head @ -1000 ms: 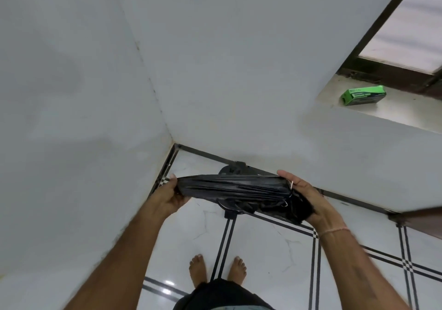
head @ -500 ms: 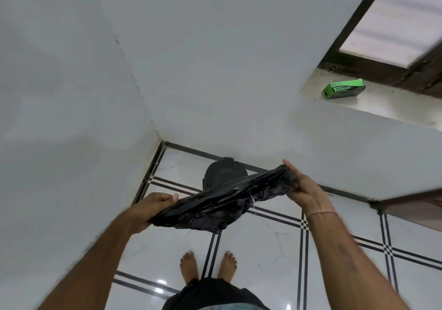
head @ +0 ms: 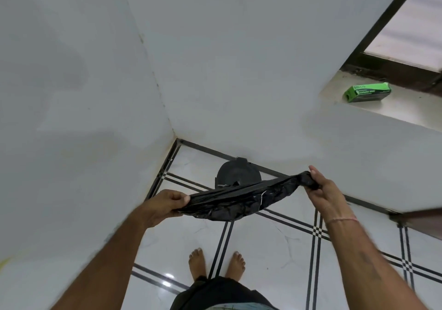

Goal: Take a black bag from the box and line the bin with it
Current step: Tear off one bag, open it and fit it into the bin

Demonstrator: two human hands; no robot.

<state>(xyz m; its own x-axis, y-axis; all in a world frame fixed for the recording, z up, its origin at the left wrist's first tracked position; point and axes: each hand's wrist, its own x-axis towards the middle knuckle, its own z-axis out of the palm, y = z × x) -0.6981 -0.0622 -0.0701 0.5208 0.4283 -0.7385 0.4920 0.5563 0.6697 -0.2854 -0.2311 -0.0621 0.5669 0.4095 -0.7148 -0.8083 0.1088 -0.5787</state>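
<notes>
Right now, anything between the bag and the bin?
Nothing visible. Left hand and right hand hold the bag stretched above the bin, which stands on the floor against the wall. The bag itself hides the bin's near edge.

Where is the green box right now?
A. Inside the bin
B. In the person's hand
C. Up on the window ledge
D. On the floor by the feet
C: the green box lies on the window ledge, away from both hands, which hold the black bag.
</notes>
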